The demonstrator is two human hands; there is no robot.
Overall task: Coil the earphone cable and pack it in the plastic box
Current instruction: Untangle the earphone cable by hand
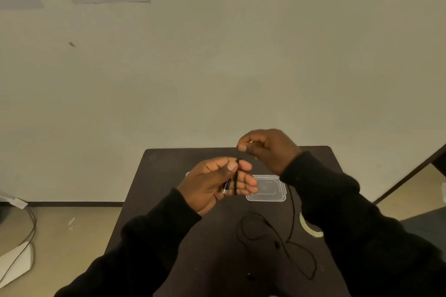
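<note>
A thin black earphone cable (293, 212) runs from my hands down onto the dark table (169, 164), where it lies in loose loops near the front. My left hand (217, 183), palm up over the table's middle, pinches the plug end with a turn of cable around its fingers. My right hand (268, 149) is raised a little higher and further right, fingers closed on the cable. A clear plastic box (268, 190) lies flat on the table just behind and between my hands, partly hidden by them.
A roll of pale tape (310, 228) sits on the table by my right sleeve. The wall stands right behind the table. On the floor at left are a white object and cables (21, 248). A dark ledge (410, 171) runs at the right.
</note>
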